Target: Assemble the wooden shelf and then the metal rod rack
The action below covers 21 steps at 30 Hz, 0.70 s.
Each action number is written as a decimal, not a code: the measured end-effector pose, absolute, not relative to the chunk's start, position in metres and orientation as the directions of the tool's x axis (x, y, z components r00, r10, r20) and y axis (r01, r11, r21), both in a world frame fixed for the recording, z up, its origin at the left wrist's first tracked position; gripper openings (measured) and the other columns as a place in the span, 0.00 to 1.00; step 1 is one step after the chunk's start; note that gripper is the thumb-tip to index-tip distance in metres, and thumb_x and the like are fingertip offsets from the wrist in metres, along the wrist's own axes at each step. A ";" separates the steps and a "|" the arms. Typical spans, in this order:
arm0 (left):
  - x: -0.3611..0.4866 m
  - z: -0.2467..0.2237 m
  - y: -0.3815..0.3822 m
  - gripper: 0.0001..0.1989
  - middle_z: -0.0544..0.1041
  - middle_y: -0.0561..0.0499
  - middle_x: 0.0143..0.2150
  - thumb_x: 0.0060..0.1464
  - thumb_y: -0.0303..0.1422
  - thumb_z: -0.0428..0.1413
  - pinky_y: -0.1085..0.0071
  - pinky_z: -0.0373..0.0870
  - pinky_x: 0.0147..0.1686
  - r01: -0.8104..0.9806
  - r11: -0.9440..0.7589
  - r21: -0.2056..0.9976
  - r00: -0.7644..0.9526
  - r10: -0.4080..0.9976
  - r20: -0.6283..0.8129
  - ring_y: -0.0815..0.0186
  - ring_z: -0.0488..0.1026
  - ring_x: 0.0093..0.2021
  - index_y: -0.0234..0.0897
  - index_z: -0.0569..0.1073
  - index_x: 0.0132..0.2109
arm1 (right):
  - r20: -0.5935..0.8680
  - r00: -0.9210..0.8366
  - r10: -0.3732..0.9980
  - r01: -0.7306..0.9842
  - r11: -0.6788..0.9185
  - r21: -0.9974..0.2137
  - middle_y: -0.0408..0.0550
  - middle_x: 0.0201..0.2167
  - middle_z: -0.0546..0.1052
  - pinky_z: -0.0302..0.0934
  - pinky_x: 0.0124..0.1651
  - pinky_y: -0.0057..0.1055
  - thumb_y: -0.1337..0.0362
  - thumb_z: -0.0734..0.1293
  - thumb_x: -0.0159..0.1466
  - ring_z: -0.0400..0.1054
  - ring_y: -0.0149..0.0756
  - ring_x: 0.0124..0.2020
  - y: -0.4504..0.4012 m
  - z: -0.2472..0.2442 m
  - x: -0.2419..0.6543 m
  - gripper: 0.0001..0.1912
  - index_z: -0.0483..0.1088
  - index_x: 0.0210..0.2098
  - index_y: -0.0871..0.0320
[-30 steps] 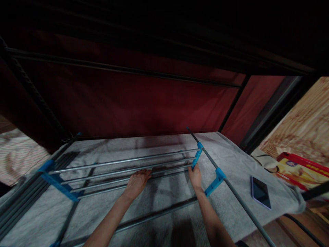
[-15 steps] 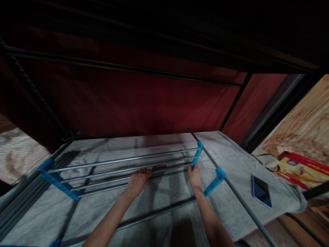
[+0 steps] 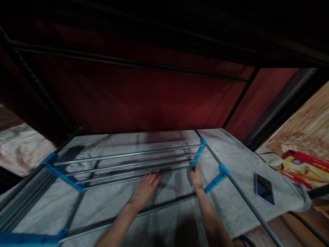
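Note:
A rack of grey metal tubes joined by blue plastic brackets lies on a grey cloth. My right hand is closed round the lower end of the right blue bracket. Near the middle, my left hand rests at the lowest tube of the upper group, palm down; its fingertips are by the tube and what they hold, if anything, is unclear. Another blue bracket sits on the long right pole, and the left bracket carries the tubes' other ends.
Several loose grey tubes lie at the left. A phone rests on the cloth at the right, with a red and yellow package beyond. Dark frame bars and red fabric stand behind.
My left hand has moved right along the tubes and slightly down. My right hand stays at the blue bracket. The view has shifted a little.

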<state>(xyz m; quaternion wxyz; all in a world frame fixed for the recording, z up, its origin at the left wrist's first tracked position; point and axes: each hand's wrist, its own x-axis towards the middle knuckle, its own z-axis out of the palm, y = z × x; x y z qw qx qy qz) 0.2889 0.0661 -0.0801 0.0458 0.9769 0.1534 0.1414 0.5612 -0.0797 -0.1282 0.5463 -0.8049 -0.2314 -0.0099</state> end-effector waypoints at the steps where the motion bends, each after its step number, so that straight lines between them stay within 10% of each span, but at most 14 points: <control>1: 0.288 -0.089 0.067 0.22 0.71 0.41 0.60 0.64 0.27 0.46 0.53 0.62 0.61 0.327 -0.934 0.143 0.906 0.352 0.236 0.54 0.67 0.60 0.38 0.67 0.63 | 0.265 0.892 0.366 0.380 -0.291 -0.878 0.54 0.49 0.77 0.61 0.56 0.40 0.65 0.58 0.53 0.70 0.45 0.52 -0.081 -0.130 0.561 0.29 0.68 0.54 0.59; 21: 0.316 -0.095 0.102 0.18 0.81 0.44 0.50 0.65 0.31 0.46 0.61 0.70 0.51 0.532 -0.782 0.323 0.823 0.568 0.019 0.56 0.78 0.49 0.40 0.74 0.56 | 0.272 0.869 0.413 0.411 -0.298 -0.861 0.53 0.43 0.79 0.64 0.53 0.40 0.63 0.58 0.54 0.72 0.44 0.45 -0.079 -0.136 0.564 0.25 0.71 0.49 0.60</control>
